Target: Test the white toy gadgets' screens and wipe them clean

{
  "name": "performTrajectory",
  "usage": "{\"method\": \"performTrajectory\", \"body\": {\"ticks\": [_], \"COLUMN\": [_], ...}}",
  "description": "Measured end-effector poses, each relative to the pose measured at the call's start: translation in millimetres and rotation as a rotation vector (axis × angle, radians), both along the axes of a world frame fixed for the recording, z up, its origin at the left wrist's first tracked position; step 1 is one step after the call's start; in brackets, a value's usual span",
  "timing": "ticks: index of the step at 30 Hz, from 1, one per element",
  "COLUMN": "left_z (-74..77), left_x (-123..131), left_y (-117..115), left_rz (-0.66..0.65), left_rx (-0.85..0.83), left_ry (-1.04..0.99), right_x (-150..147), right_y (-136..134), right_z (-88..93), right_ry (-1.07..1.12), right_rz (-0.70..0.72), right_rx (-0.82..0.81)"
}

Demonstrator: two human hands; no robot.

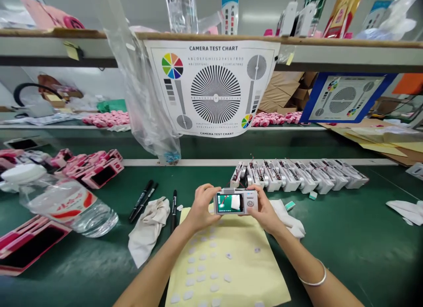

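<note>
Between my two hands is a small white digital camera (pixel 246 205), its lit screen facing me with a green and white picture on it. My left hand (pixel 202 208) grips the camera's left end, while my right hand (pixel 266 211) holds the right end, thumb by the round button pad. Below lies a yellow sheet (pixel 244 271) dotted with several small pale pieces. Behind the camera stands a row of white camera bodies (pixel 306 177) with their insides partly exposed. A crumpled white cloth (pixel 287 219) rests beside my right hand.
A camera test chart (pixel 216 91) hangs from the shelf (pixel 310 45) ahead. At left are a water bottle (pixel 71 205), pink cameras (pixel 99 168), black markers (pixel 141 199) and a beige cloth (pixel 148 230). A blue-framed chart (pixel 345 98) stands at back right.
</note>
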State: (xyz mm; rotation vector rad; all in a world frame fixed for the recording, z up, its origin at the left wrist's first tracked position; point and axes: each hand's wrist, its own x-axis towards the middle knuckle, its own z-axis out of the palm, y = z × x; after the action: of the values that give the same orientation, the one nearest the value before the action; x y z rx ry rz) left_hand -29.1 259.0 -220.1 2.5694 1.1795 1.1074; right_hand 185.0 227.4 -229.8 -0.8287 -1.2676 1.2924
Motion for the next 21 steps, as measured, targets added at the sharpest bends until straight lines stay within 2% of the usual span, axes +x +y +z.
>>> {"method": "performTrajectory", "body": {"ticks": [2,7,12,17,21], "left_z": [-1.2,2.8,-1.4,-10.5,-12.0], "left_x": [1,1,-9,-21,-23], "left_y": [-1,-5,-11,-12,-10], "left_rz": [-0.002,0.003,0.022,0.026,0.014], "left_rx": [-0.012,-0.009,-0.103,-0.117,-0.116], "left_ry": [0.007,0.030,0.039,0.055,0.080], "right_x": [1,7,-1,-12,-12], "right_y": [1,1,-2,-3,-3], "right_z": [-2.0,4.0,2.6,-5.9,-6.8], "right_ry": [0.036,0.227,0.250,0.238,0.247], "right_rz": [0.021,0.177,0.144,0.153,0.134], "right_rx": [-0.014,-0.141,-0.224,-0.260,-0.273]}}
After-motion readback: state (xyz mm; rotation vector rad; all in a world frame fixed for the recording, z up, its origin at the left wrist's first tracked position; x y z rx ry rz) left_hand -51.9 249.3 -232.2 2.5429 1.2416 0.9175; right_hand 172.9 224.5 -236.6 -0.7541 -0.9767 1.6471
